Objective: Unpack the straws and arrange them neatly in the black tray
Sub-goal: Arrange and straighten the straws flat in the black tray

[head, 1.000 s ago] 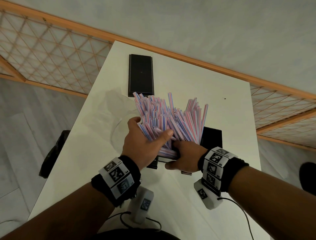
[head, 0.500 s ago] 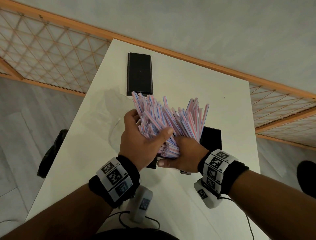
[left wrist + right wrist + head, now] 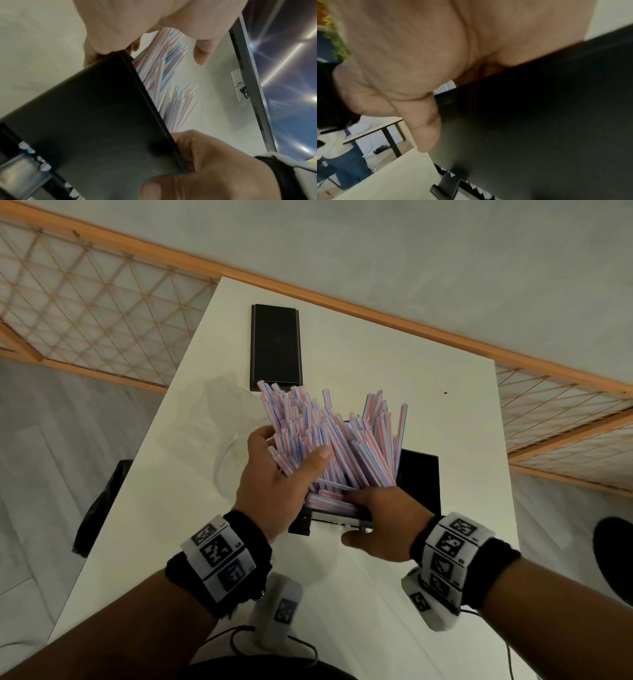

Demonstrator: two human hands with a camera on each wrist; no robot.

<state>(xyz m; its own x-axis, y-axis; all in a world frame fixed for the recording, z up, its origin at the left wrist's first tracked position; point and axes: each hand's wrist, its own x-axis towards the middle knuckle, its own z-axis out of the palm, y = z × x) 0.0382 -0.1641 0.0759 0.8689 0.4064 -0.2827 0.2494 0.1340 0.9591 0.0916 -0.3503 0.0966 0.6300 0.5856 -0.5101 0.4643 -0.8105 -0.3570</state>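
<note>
Straws (image 3: 329,440) stand fanned, lower ends in black tray (image 3: 419,477) on desk (image 3: 376,354). Left hand (image 3: 274,484) wraps bundle; right hand (image 3: 383,522) clasps tray's near end. Advice: squeeze bundle parallel, lower gently, keep tray braced.

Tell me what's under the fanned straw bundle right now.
Under the straws sits a black tray; only its right part and near edge show. The left hand and right hand cover the bundle's base, so whether straws lie flat inside is hidden.
</note>
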